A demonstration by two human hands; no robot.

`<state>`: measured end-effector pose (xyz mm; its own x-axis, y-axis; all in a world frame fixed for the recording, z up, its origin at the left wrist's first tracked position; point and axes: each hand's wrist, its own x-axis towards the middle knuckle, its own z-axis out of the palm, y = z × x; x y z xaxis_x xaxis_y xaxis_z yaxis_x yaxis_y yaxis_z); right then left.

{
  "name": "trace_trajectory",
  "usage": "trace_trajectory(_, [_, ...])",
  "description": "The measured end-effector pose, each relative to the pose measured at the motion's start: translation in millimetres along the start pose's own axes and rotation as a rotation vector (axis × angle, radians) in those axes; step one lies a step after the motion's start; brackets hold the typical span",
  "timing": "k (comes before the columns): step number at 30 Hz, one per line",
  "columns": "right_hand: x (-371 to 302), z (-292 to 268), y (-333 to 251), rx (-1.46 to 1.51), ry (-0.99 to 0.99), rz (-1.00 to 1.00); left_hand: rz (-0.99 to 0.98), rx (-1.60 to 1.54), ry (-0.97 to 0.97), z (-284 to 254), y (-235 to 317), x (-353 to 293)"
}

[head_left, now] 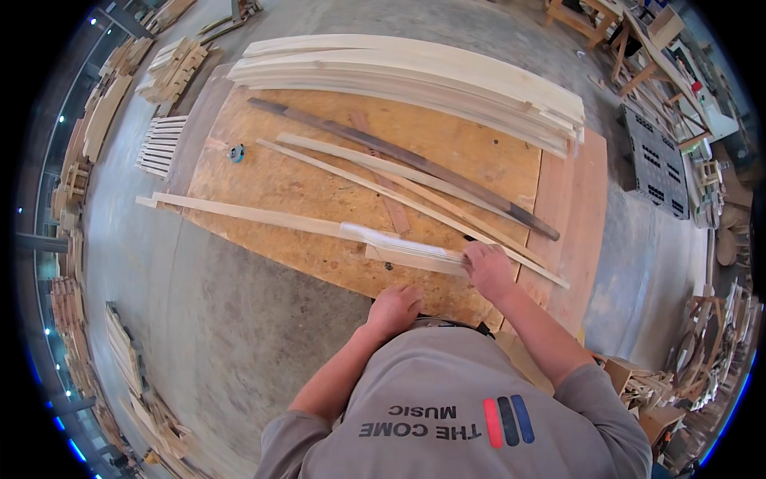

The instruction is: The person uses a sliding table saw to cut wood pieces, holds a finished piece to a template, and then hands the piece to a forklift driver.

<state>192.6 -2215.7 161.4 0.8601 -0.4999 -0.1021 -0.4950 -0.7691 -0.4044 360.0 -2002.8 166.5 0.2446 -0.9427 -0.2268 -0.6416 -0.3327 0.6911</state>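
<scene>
My right hand (488, 267) is closed round the near end of a pale wooden strip. That long wooden strip (263, 214) runs off to the left, past the table's edge. A whitish band (399, 242), blurred, lies along its near part; I cannot tell what it is. Just under it sits a short pale piece of wood (419, 260). At the table's front edge, close to my waist, my left hand (396, 310) is curled, its fingertips hidden. Beyond the hands, thin pale strips (415, 199) and a dark brown strip (415, 164) cross the tabletop (311, 259) at a slant.
A stack of pale boards (415, 68) covers the table's far side. A small blue-and-black tape measure (237, 152) lies at the left. On the floor, a black plastic pallet (654, 164) is to the right and slatted wood (162, 146) to the left.
</scene>
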Motion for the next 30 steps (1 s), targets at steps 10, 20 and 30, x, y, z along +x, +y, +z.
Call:
trace_trajectory(10, [-23,30,1,-0.083,0.243,-0.199,0.23,0.358,0.309,-4,18,37])
trace_trajectory(20, [-47,36,1,-0.073,0.288,-0.097,0.247,0.49,0.332,-4,-8,56])
trace_trajectory(30, [-25,17,3,0.117,-0.032,0.049,0.251,0.58,0.169,0,-8,81])
